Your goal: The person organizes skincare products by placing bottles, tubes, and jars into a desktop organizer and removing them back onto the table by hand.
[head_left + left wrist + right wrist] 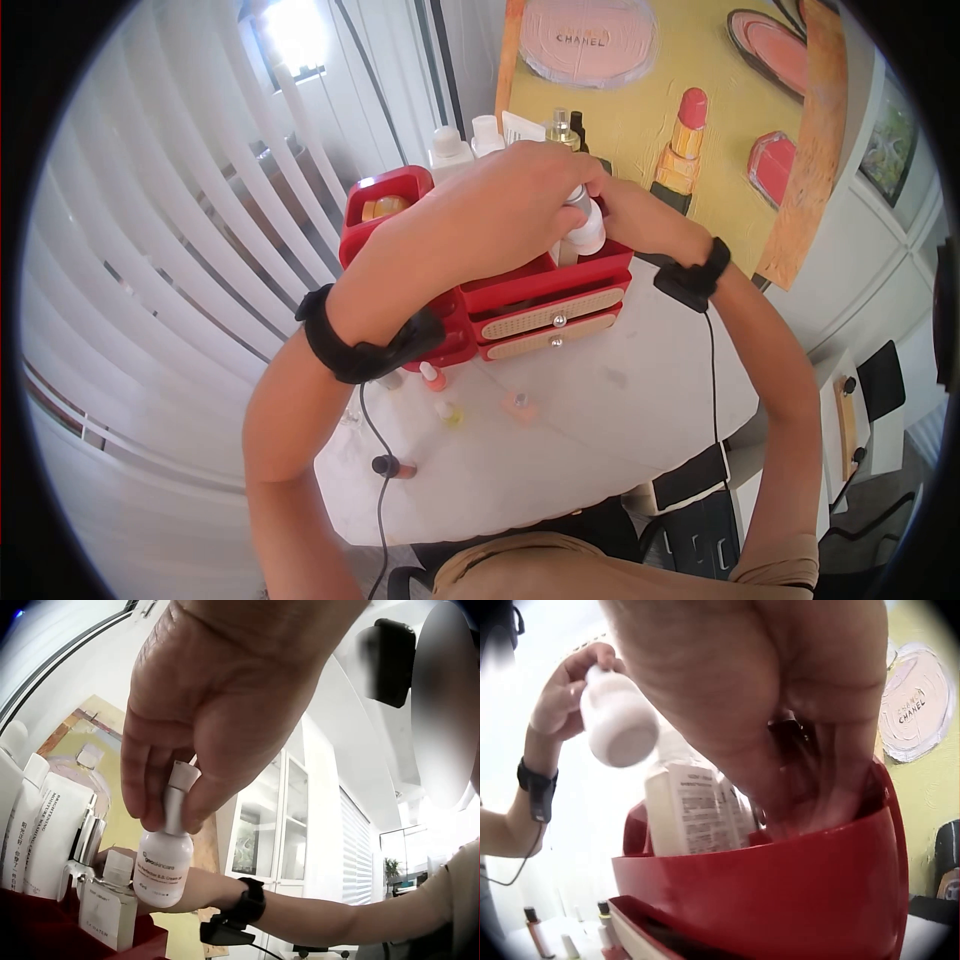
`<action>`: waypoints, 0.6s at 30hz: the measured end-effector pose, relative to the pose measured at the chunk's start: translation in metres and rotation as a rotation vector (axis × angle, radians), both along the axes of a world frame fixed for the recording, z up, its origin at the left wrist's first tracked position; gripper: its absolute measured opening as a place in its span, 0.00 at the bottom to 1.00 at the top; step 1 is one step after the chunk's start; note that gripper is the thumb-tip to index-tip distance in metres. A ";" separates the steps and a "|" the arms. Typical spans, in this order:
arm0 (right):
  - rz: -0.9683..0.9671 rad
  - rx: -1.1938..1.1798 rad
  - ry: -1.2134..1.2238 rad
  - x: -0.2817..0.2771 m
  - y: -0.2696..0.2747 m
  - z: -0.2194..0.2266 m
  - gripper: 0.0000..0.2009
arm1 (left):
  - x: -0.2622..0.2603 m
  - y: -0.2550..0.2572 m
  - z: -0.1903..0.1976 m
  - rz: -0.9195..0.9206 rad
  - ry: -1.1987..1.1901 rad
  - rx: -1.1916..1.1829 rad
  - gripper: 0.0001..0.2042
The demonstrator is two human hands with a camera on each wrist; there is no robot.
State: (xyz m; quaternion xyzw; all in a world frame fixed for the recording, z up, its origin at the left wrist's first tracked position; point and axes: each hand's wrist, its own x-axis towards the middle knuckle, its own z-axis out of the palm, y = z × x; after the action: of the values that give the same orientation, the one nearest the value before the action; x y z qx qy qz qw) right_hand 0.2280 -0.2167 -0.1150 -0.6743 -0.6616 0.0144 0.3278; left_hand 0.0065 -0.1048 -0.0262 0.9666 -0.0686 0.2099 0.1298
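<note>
My left hand (500, 195) pinches a white skincare bottle (161, 870) by its narrow neck and cap. The bottle hangs tilted over the right end of a red cosmetics organizer (545, 285). From above, my right hand (780, 682) reaches down into a compartment behind the organizer's red wall (780, 892), fingers pointing downward. A dark, shiny thing shows between its thumb and fingers; I cannot tell whether they grip it. Beside that hand stands a clear square bottle (109, 907) in the organizer, with printed label text.
Two drawers with woven fronts (552, 312) face the person. Several nail polish bottles, one dark-capped (393, 467) and one coral (432, 376), are on the white table (600, 430). White bottles (449, 148) line the back. Behind leans a makeup painting (620, 120).
</note>
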 end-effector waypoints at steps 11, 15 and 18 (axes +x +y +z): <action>0.108 -0.294 0.129 -0.115 -0.084 -0.075 0.24 | -0.020 0.003 -0.005 -0.015 -0.108 0.052 0.12; 0.332 -0.306 0.004 -0.138 -0.051 -0.137 0.26 | -0.025 -0.006 -0.009 0.019 -0.086 0.008 0.11; 0.288 -0.447 -0.013 -0.146 -0.049 -0.127 0.25 | -0.024 -0.012 -0.004 -0.020 -0.072 0.048 0.12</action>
State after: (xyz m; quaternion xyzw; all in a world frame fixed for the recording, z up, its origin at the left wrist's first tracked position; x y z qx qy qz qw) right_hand 0.0823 -0.2658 -0.2423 -0.6290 -0.7332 0.2023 0.1608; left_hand -0.0179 -0.1170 -0.0305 0.9605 -0.0879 0.2415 0.1063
